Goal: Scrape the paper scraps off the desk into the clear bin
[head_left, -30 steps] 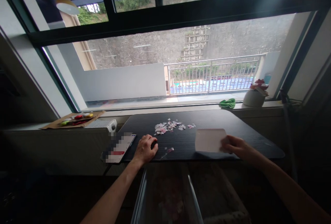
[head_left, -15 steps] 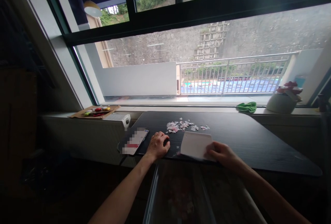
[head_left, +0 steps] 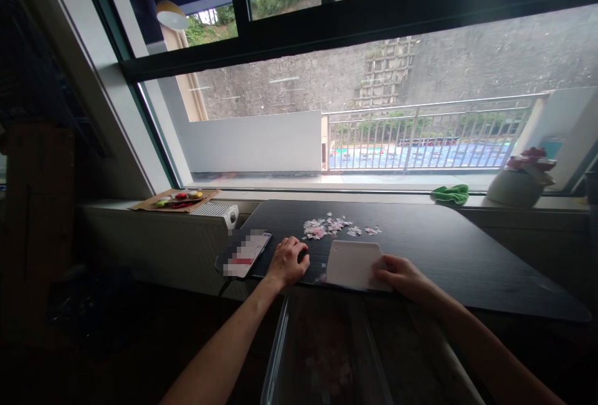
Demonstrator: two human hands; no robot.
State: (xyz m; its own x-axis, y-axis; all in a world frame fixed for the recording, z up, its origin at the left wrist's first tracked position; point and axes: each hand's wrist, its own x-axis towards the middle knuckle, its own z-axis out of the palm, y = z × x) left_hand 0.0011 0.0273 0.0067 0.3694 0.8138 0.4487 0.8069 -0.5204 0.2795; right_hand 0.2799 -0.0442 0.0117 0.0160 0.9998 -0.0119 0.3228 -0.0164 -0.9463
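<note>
My right hand (head_left: 406, 275) pinches the right side of a thin white board (head_left: 352, 263) between thumb and fingers. The board's lower edge is at the near edge of the black table (head_left: 467, 255). Left of the board, my left hand (head_left: 288, 262) lies on the tabletop with its fingers curled in, and nothing shows in it. A few tiny scraps (head_left: 322, 276) lie between that hand and the board, partly blurred. Farther back is a loose pile of small white and pink paper scraps (head_left: 322, 227), with smaller clusters to its right.
A phone (head_left: 255, 249), partly pixelated, lies left of my left hand. Below the table edge is a clear plastic bin (head_left: 275, 349) with dim scraps inside. The windowsill holds a green cloth (head_left: 450, 194), a pale rounded object (head_left: 516, 185) and brown paper (head_left: 144, 203) with colourful items.
The white board has moved slightly toward the table's near edge in my right hand. My left hand stays about where it was. The whole view has shifted a little.
</note>
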